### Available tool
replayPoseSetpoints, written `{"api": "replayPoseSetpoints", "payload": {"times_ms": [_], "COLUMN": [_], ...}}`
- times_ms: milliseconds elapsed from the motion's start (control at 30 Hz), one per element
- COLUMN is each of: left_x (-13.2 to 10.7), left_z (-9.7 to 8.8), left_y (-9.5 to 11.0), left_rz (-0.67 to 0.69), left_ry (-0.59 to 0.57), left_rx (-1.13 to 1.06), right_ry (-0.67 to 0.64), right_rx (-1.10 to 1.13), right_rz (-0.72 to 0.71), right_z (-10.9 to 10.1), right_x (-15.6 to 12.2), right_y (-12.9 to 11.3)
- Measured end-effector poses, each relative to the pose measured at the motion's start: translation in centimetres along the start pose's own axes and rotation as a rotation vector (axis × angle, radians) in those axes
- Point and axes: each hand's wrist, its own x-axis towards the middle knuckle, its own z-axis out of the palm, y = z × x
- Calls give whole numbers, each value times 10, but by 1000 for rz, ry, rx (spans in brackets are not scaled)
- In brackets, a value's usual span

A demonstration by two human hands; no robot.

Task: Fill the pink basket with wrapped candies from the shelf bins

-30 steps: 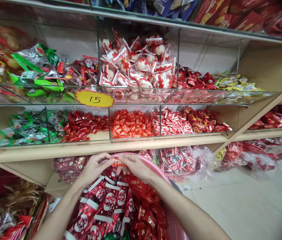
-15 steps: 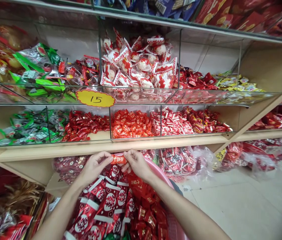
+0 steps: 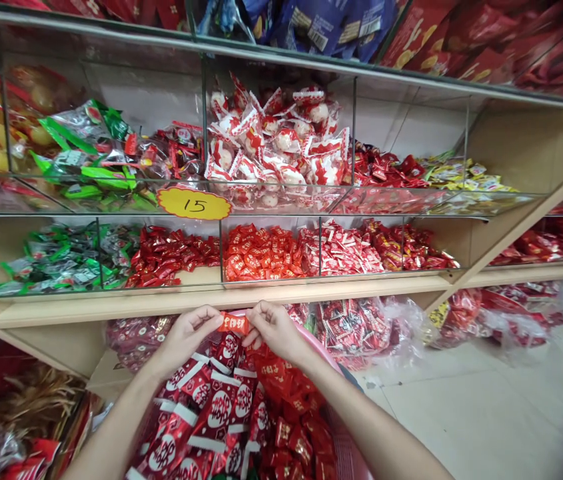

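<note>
A small orange-red wrapped candy (image 3: 234, 323) is held between both hands, pinched at its ends. My left hand (image 3: 187, 335) grips its left end, my right hand (image 3: 274, 328) its right end. They hover over the far rim of a pink basket (image 3: 346, 453) heaped with red-and-white sweet packets (image 3: 214, 407) and small red candies (image 3: 294, 427). Just above, a glass-fronted compartment holds matching orange-red candies (image 3: 260, 252).
Wooden shelves with glass bins hold green, red, white and yellow wrapped sweets. A yellow oval price tag (image 3: 194, 203) reads 15. Plastic bags of red candy (image 3: 361, 320) lie under the lowest shelf. Tiled floor (image 3: 486, 413) stretches to the right; more red goods sit at lower left.
Both hands have lifted the small candy slightly out of the basket and straightened it between the fingertips. The view has tilted up a little.
</note>
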Motion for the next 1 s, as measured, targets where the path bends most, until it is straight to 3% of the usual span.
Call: {"api": "replayPoseSetpoints", "payload": {"times_ms": [200, 367, 467, 733, 867, 1000], "left_x": [1, 3, 3, 5, 5, 5], "left_z": [-1, -1, -1, -2, -1, 0], "left_y": [3, 1, 0, 2, 1, 0], "left_rz": [50, 65, 54, 31, 34, 36], "left_ry": [-118, -121, -96, -89, -96, -90], "left_rx": [101, 143, 147, 148, 161, 171], "right_ry": [31, -235, -285, -119, -36, 32], "right_rx": [-337, -236, -180, -190, -318, -347], "right_rz": [-200, -204, -171, -70, -73, 15], "right_z": [-8, -7, -11, -55, -74, -79], "right_x": [1, 3, 1, -34, -61, -80], "right_y": [-2, -7, -16, -33, -22, -5]}}
